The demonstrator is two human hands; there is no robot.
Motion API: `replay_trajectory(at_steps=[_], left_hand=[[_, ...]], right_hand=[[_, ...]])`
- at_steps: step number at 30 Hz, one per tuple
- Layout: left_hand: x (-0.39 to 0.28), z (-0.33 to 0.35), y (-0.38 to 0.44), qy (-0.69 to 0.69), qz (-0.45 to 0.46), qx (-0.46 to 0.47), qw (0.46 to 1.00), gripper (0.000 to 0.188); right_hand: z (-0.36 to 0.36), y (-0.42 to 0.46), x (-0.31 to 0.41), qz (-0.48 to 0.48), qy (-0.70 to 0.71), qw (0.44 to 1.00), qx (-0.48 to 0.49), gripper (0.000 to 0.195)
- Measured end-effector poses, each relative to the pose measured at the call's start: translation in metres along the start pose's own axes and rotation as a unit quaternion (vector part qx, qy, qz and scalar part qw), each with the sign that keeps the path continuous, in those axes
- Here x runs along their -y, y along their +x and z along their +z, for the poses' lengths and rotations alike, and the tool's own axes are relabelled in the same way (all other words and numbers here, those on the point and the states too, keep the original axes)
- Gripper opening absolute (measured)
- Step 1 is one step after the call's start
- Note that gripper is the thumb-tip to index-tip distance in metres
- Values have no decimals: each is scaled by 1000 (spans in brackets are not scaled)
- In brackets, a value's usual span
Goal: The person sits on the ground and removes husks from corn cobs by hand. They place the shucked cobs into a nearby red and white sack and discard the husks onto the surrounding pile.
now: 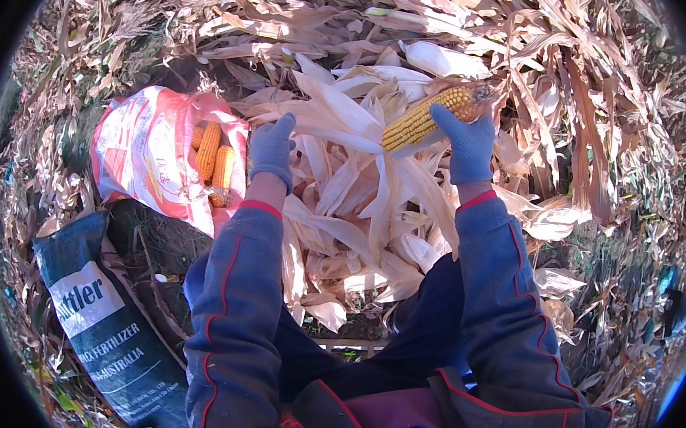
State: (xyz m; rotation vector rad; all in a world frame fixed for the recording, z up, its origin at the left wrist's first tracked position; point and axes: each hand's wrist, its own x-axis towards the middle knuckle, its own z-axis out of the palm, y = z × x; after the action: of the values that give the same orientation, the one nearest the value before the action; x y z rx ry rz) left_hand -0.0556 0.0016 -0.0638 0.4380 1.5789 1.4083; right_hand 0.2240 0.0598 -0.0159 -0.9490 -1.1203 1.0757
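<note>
In my gloved right hand [472,142] is a corn cob [424,117] with bare yellow kernels, tilted up to the right, its dark silk end beyond my thumb. Pale husk leaves [344,115] spread from its lower end towards the left. My left hand [271,149], also in a blue-grey knitted glove, is curled at the far end of these leaves and seems to grip one; its fingers are partly hidden. Just left of it lies a red and white woven sack [150,153], mouth facing right, with several husked orange cobs [208,152] inside.
Loose dry husks [342,226] are heaped between my legs. An unhusked ear [444,60] lies beyond the cob among dry corn stalks [547,25]. A dark green printed fertilizer bag [119,341] lies at my lower left. More stalks and leaves cover the ground around.
</note>
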Motion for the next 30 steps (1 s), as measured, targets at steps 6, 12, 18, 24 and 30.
replay_trajectory(at_steps=[6, 12, 18, 24, 30], left_hand=[[-3, 14, -17, 10, -8, 97, 995, 31], [34, 39, -37, 367, 355, 144, 848, 39], [26, 39, -46, 473, 321, 183, 800, 41], [28, 45, -59, 480, 355, 180, 782, 35], [17, 59, -73, 318, 111, 303, 891, 35]], right_hand=[[3, 1, -1, -26, 21, 999, 14, 60], [12, -7, 12, -15, 33, 999, 34, 59], [8, -5, 8, -26, 1, 1000, 14, 59], [7, -1, 6, -54, -50, 997, -9, 57], [20, -10, 5, -24, 30, 999, 16, 52]])
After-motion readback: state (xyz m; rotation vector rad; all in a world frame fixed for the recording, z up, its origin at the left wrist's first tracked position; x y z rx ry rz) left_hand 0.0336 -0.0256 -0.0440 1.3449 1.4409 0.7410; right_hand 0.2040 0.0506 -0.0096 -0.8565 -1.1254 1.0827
